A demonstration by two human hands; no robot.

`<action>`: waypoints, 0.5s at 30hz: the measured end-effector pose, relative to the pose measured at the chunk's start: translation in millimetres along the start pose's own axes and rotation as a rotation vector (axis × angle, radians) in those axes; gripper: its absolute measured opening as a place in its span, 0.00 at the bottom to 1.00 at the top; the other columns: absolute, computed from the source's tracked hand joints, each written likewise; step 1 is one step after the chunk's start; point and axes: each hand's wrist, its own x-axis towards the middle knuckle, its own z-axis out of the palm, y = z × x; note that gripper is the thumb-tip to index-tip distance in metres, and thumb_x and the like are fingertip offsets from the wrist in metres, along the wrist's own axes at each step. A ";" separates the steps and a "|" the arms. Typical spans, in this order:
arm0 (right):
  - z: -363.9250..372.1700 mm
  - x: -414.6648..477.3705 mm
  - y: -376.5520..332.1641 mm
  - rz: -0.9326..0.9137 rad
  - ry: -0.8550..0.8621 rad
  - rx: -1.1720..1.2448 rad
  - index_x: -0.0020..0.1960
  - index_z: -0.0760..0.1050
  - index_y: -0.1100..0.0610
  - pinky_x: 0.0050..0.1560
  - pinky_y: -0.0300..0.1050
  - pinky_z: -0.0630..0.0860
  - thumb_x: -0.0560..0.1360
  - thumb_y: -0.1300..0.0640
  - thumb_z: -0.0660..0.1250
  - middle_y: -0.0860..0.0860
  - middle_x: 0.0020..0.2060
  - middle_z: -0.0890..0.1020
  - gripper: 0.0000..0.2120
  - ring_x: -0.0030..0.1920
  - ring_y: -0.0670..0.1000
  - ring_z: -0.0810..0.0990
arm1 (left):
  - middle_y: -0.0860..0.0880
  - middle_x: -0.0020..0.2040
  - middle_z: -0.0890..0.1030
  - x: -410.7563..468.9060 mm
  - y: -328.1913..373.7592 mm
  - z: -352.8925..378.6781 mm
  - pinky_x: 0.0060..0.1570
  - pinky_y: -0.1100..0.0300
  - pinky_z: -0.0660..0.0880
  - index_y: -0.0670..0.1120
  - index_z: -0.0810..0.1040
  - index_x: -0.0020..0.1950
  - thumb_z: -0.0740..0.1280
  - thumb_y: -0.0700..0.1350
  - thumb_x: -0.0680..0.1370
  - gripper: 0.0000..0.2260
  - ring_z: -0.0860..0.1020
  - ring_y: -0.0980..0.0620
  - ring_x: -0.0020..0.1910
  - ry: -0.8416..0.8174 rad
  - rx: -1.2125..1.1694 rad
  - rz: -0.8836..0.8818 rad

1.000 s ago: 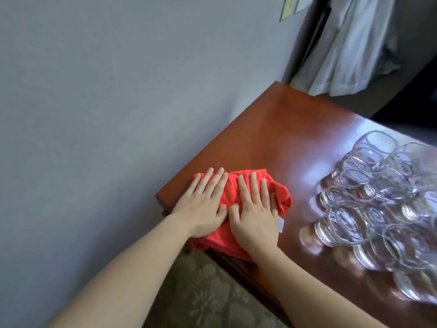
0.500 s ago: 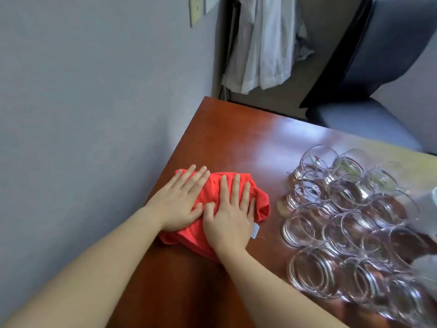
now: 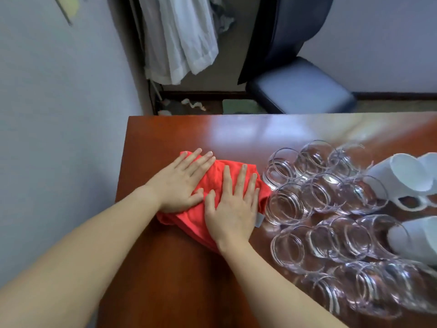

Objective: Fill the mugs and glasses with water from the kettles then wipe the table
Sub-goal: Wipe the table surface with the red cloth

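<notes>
Wooden table (image 3: pixel 170 268) bears cloth (image 3: pixel 214 183), glasses (image 3: pixel 326 209), mugs (image 3: pixel 402 178)

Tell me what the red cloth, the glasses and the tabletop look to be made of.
Red cloth: soft fabric, matte, creased and bunched. Glasses: clear, glossy, see-through with bright glints; glass or plastic, cannot tell. Tabletop: reddish-brown wood or veneer, polished, reflecting light.

Desk (image 3: pixel 184 136): glossy polished reddish wood, reflective. Cloth (image 3: pixel 212 183): red soft matt fabric, creased. Glasses (image 3: pixel 314 202) right of cloth: clear shiny glass. Mugs (image 3: pixel 402 176): smooth white ceramic-looking.
</notes>
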 end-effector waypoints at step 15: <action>6.8 63.6 -18.5 0.207 -0.065 -0.002 0.81 0.53 0.48 0.71 0.61 0.61 0.71 0.39 0.48 0.61 0.80 0.46 0.39 0.80 0.63 0.47 | 0.54 0.79 0.39 66.8 -50.3 -10.6 0.77 0.53 0.36 0.51 0.39 0.80 0.42 0.62 0.77 0.34 0.36 0.52 0.79 0.006 -0.003 0.179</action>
